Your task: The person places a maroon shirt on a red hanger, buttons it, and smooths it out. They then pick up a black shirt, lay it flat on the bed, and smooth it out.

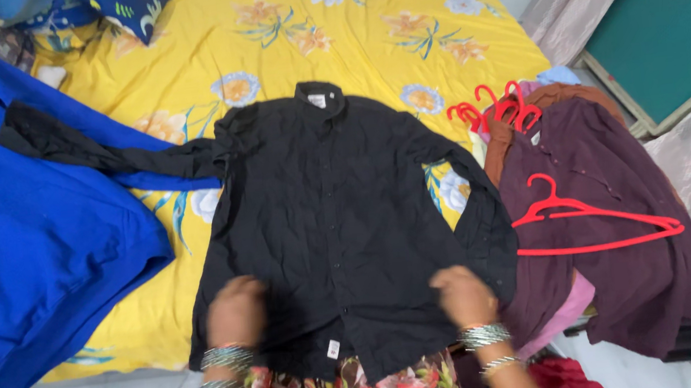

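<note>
left hand (236, 310): fingers curled, pressed down on black shirt (340, 220) near lower hem, gripping fabric
right hand (462, 295): curled, pinching shirt's lower right edge
black shirt: flat, collar away from person, on yellow floral sheet (329, 42), between both hands
beside: blue garment (18, 254) left; maroon clothes (628, 275), red hanger (592, 219) right

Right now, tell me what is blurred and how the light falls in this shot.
Head view: both hands, left hand and right hand, are motion-smeared on the black shirt; the red hanger and yellow floral sheet stay sharp; lighting is soft and even, without hard shadows or glare.
</note>
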